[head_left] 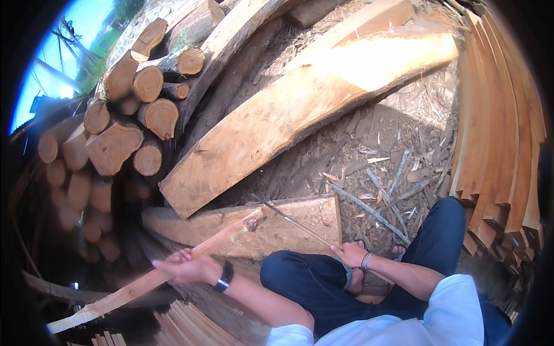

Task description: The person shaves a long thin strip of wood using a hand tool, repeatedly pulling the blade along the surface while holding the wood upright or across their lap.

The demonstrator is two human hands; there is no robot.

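My left hand (187, 266) is closed around a long peeled wooden pole (124, 294), which slants from the lower left up to a knotty, rough end (251, 222). A dark band sits on that wrist. In my right hand (351, 254) is a long, slim tool (300, 226), light brown along its length and darker toward the far tip. Whether that tip is a blade seen edge-on I cannot tell. It points up and left, its tip close to the pole's knotty end. Under both lies a thick sawn plank (306, 216), just beyond my bent knees.
A large slab (277, 121) lies diagonally ahead. Stacked logs (148, 83) show their cut ends at the left. Long sawn boards (490, 115) are piled at the right. Loose sticks (369, 210) and wood chips litter the ground; more thin strips (187, 326) lie at the lower left.
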